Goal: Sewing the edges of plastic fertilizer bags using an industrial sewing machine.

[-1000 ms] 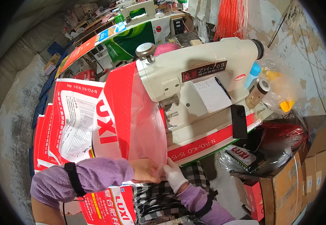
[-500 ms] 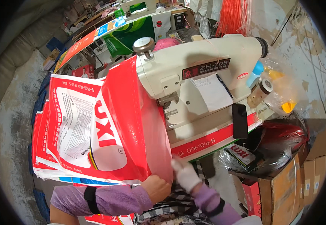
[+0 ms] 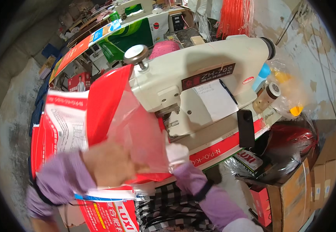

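Observation:
A red and white printed sack [image 3: 112, 98] lies in front of me, its translucent pinkish inner layer [image 3: 137, 135] spread out beside the sewing machine's needle area [image 3: 170, 116]. My left hand [image 3: 112, 164], bare and smeared by motion, is over the sack's near part; its fingers are too blurred to read. My right hand [image 3: 177, 155] wears a white glove and is closed on the near right edge of the sack's inner layer. The cream sewing machine [image 3: 210, 65] stands just beyond that hand.
More red and white sacks [image 3: 36, 149] are stacked at the left. On the machine bed lie a black phone [image 3: 246, 129], a paper [image 3: 216, 100] with a pen and a lidded jar [image 3: 266, 96]. Cardboard boxes [image 3: 291, 193] stand at the right. Red strands [image 3: 235, 19] hang behind.
My left hand has moved left and up from the sack's near edge. My right hand has moved up to the inner layer's edge. The sack's top has folded over, showing more inner layer.

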The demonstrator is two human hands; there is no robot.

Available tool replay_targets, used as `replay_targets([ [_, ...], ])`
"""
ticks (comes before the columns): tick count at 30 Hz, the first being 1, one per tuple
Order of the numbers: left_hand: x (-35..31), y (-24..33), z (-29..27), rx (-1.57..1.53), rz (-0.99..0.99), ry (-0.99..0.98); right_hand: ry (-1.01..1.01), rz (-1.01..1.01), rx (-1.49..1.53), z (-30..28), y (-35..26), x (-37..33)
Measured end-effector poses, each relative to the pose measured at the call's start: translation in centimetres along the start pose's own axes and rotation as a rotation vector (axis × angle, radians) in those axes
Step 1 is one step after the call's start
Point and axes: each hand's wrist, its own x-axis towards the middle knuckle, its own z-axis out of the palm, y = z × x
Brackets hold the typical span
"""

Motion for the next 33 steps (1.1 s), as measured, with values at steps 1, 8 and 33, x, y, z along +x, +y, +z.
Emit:
replay_targets([
  [1,0.7,2.9,3.8,0.110,0.021,0.105,0.046,0.063,-0.005,1.0,1.0,1.1],
  [8,0.6,7.9,3.3,0.105,-0.070,0.721,-0.136,0.134,0.101,-1.4,-2.1,4.2],
  [33,-43.1,-14.7,23.6,0.400,-1.448,0.790,-0.220,-0.404,1.123,-2.1,-1.8,-14.4],
])
